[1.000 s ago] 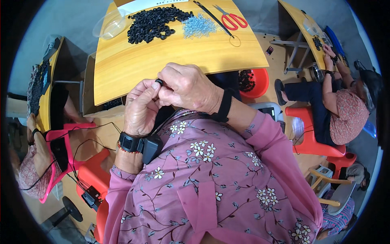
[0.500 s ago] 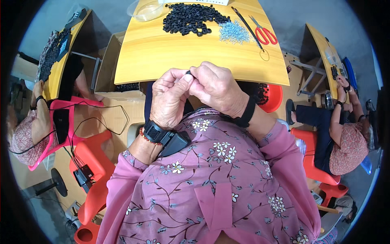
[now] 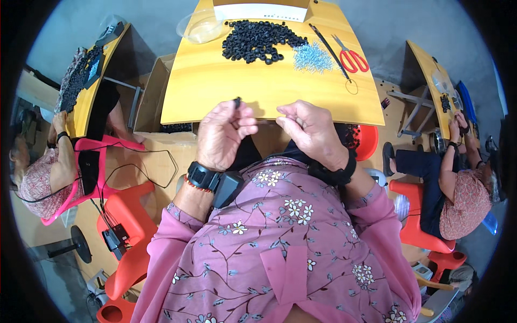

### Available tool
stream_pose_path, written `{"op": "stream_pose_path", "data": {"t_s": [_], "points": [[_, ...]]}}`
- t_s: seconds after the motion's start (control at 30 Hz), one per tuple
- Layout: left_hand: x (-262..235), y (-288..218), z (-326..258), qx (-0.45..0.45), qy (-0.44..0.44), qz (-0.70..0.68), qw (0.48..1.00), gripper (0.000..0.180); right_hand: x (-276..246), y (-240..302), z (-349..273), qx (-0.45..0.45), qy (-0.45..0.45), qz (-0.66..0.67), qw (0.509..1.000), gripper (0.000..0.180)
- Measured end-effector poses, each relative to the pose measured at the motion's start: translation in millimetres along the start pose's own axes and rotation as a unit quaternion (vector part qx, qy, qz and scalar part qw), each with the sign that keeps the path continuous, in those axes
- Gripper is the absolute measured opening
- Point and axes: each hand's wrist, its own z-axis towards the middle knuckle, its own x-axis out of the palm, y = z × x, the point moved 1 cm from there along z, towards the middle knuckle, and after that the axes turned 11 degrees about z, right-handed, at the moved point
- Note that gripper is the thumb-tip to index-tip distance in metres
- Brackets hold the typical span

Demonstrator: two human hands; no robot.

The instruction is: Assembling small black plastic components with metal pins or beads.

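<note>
My left hand (image 3: 222,137) pinches a small black rubber-like piece (image 3: 237,102) between thumb and fingertips, just off the table's near edge. To its right my right hand (image 3: 315,132) is closed with thumb and forefinger together; what they grip, if anything, is too small to make out. A gap separates the two hands. Beyond them, a heap of small black ring-like pieces (image 3: 250,43) lies on the yellow table (image 3: 215,86). Beside that heap is a pile of tiny light-blue pieces (image 3: 313,58).
Red-handled scissors (image 3: 353,60) and a thin black stick with a loop (image 3: 328,48) lie at the table's right. A clear bowl (image 3: 202,29) and a white box (image 3: 264,12) stand at the back. A red basin (image 3: 367,142) sits below. Other people work at both sides.
My hands have come apart: the right moved to the right, the left stayed left with the black piece raised at its fingertips. The view has tilted slightly, showing more of the table's far end.
</note>
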Motion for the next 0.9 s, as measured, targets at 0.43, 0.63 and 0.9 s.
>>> {"op": "stream_pose_path", "data": {"t_s": [0.43, 0.63, 0.9], "points": [[-143, -112, 41, 0.175, -0.367, -0.04, 0.913, 0.027, -66, 166, -20, -0.258, 0.27, 0.532, 0.76, 0.014], [-231, -111, 59, 0.142, -0.357, -0.056, 0.922, 0.065, -50, 169, -10, -0.213, 0.317, 0.618, 0.687, 0.009], [-114, -98, 64, 0.267, -0.272, 0.271, 0.884, 0.052, -54, 166, -41, -0.188, 0.273, 0.553, 0.764, 0.008]]}}
